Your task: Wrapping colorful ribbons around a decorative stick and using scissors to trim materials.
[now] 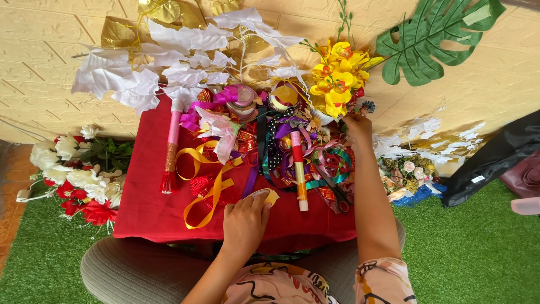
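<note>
I see the left hand (244, 222) near the front edge of the table (152, 208), which has a red cloth. Its fingers are closed on a small pale yellow piece (265, 196), maybe a roll of tape, I cannot tell exactly. Just left of this hand lies a yellow ribbon (205, 180) in loops, and just right a red and yellow tube (300, 177) lies flat.

The right hand (358, 128) reaches far to the back edge, at the base of the yellow flowers (337, 76). Its fingers are bent together there, but what they grip is hidden.

Between both hands is a thick pile of ribbons (281, 143), so little free room. The left part of the red cloth is more open, only a pink stick (172, 146) lies there. Beside the table, on green grass mat (478, 247), white and red flowers (79, 180) lie at the left.
</note>
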